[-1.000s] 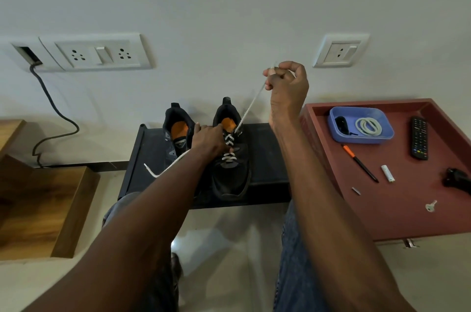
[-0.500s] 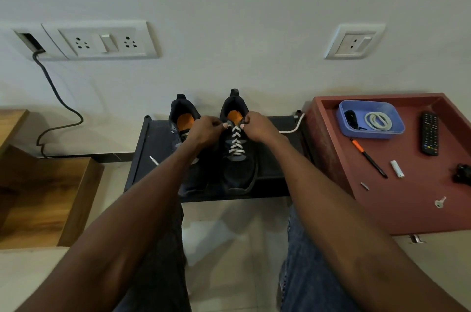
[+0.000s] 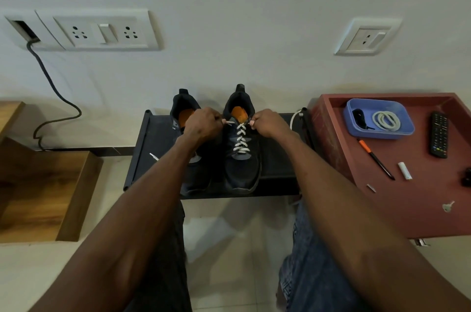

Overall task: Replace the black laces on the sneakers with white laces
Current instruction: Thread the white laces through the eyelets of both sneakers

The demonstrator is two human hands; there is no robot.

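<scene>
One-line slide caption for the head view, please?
Left hand and right hand pinch the white lace at the right sneaker's top eyelets.

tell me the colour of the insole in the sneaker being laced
Orange insole, visible inside the right-hand sneaker in the head view.

Two sneakers [image 3: 229, 148] sit side by side on a rack [image 3: 277, 158] against the wall; a tray [image 3: 418, 209] lies right, holding a tub [image 3: 407, 130], remote [image 3: 439, 134] and pen [image 3: 376, 158].

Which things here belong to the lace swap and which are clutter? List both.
Job: right sneaker, white lace, left sneaker, left hand, right hand, spare white lace in blue tray.
Clutter: remote, pen, key, wall sockets.
</scene>
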